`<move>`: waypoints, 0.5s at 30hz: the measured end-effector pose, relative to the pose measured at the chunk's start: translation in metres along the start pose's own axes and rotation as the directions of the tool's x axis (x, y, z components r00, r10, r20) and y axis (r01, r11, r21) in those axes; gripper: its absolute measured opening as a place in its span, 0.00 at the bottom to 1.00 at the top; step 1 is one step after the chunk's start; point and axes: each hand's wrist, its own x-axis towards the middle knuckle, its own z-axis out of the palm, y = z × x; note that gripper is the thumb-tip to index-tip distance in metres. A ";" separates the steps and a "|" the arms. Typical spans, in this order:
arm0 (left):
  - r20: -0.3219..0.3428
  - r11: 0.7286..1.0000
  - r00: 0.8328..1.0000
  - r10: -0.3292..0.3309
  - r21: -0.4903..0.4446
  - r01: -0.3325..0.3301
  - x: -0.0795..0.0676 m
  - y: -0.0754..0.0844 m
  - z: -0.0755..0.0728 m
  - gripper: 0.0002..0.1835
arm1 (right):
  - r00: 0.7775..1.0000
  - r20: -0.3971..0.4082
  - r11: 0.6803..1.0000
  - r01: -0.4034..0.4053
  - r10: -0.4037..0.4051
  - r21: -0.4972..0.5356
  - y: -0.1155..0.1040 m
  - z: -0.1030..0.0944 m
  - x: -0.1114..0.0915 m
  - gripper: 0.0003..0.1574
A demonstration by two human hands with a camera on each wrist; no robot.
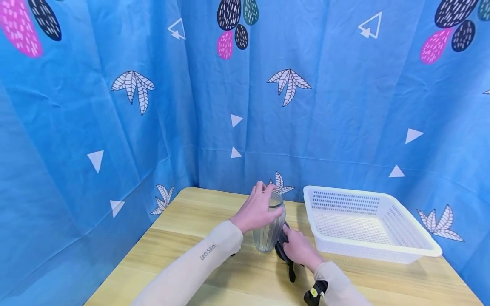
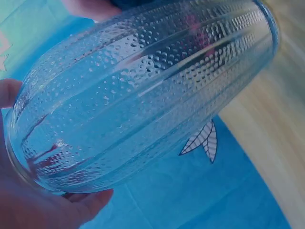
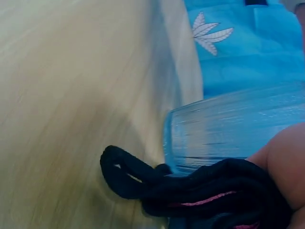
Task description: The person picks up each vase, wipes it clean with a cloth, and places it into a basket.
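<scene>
The black cloth (image 1: 284,250) lies mostly hidden behind the glass vase (image 1: 270,227) and under the right hand (image 1: 300,250), so its full shape cannot be told. The right wrist view is blurred, and its edge cuts off both the cloth and the hand. In the left wrist view the vase's rim runs off the frame, and only parts of the left hand (image 2: 33,200) show. The sleeve's small lettering (image 1: 208,252) is barely legible.

vase (image 1: 269,229) on table (image 1: 183,238), basket (image 1: 367,225) right
</scene>
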 end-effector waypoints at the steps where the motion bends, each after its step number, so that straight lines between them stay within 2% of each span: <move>1: -0.006 0.999 1.000 -0.003 0.038 0.003 0.000 -0.001 0.000 0.41 | 1.000 0.002 1.000 -0.004 0.004 0.010 0.000 -0.001 0.000 0.41; 6: -0.040 0.989 0.999 0.002 0.146 0.004 -0.003 -0.002 -0.001 0.40 | 0.999 -0.005 0.996 -0.045 0.045 0.076 -0.006 -0.012 -0.006 0.42; 11: 0.005 0.999 1.000 -0.015 0.046 0.014 -0.006 0.003 -0.008 0.38 | 0.997 -0.054 0.993 -0.040 0.046 0.115 -0.020 -0.032 -0.011 0.43; 15: 0.052 0.999 0.998 -0.032 -0.035 0.034 -0.007 0.006 -0.011 0.36 | 0.992 -0.124 0.994 -0.004 0.018 0.114 -0.031 -0.049 -0.015 0.44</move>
